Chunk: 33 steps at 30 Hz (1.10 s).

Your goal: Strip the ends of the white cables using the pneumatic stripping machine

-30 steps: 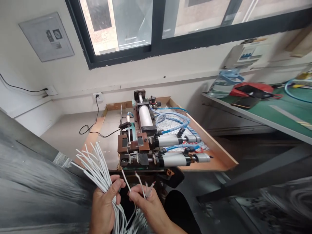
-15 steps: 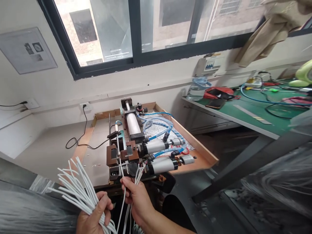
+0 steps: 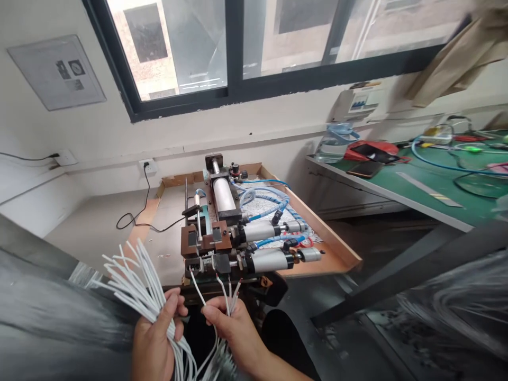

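A thick bundle of white cables is gripped in my left hand, its ends fanned toward the upper left. Between the thumb and forefinger of my right hand is a single white cable. Its tip reaches the front left block of a pneumatic wire-stripping machine; whether it sits inside the block I cannot tell. Several more white cables stick up from the same hand, some with reddish tips. Lower down, the cables trail below both hands.
The machine stands in a shallow wooden-edged tray littered with white scraps. Blue air hoses curl behind its cylinders. To the right is a green-topped table with a water jug, a phone and wires. Plastic-wrapped material fills the lower left.
The single cable's tip has come down from the upper jaws to the front block. My right hand has moved slightly down and right, and the whole view has shifted.
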Each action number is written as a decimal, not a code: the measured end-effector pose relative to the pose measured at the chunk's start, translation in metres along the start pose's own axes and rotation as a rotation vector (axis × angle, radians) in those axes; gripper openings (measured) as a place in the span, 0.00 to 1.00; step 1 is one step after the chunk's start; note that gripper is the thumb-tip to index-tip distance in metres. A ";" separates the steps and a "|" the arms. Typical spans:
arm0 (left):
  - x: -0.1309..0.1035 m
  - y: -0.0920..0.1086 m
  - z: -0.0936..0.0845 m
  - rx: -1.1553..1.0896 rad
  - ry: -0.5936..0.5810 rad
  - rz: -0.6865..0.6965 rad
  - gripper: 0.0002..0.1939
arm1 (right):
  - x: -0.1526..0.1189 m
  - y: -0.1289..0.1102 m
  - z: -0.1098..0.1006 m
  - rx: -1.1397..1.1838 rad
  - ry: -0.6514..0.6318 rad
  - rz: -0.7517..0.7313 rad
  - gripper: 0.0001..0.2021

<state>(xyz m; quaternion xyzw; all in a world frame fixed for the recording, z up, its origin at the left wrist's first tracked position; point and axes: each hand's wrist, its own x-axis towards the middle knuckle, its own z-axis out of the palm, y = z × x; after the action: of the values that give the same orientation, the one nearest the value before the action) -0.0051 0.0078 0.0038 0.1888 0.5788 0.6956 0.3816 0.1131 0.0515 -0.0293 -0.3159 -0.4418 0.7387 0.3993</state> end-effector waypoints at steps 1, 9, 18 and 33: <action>-0.002 0.000 -0.002 0.016 -0.011 0.010 0.11 | -0.007 0.001 -0.002 -0.051 -0.026 0.000 0.12; -0.022 0.000 -0.014 0.104 -0.070 0.028 0.05 | -0.041 0.002 -0.004 -0.161 -0.157 0.040 0.10; -0.022 0.016 -0.027 -0.124 -0.057 0.027 0.13 | -0.077 0.019 -0.017 -0.170 -0.239 0.084 0.14; -0.037 -0.004 -0.030 -0.015 -0.194 -0.113 0.09 | -0.070 0.034 -0.012 0.115 -0.127 0.239 0.15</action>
<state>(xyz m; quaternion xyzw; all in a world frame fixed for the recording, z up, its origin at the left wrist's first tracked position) -0.0015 -0.0400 -0.0014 0.2196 0.5436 0.6556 0.4758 0.1461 -0.0148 -0.0565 -0.2956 -0.3823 0.8236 0.2970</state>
